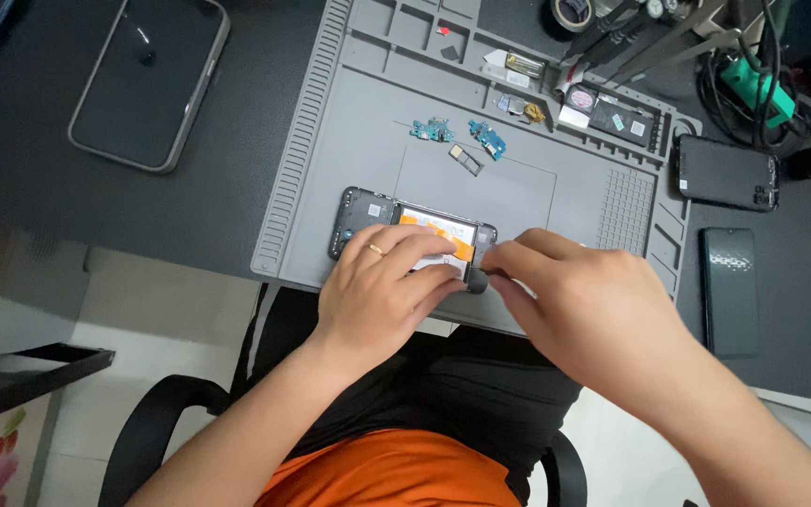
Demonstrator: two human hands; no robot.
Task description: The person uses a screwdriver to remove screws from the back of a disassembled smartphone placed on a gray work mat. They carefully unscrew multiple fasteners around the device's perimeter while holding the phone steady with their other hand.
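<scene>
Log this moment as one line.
left hand: steadies opened phone | right hand: holds dark tool at phone's edge | surface: grey mat

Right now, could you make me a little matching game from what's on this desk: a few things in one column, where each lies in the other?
Things:
1. opened phone
2. phone in a grey case
3. two small blue circuit boards
4. roll of tape

Places:
A. top edge of the grey mat
B. on the dark desk, left of the mat
C. under the person's left hand and right hand
D. mid-mat, above the opened phone

Pairs: 1-C, 2-B, 3-D, 4-A
</scene>
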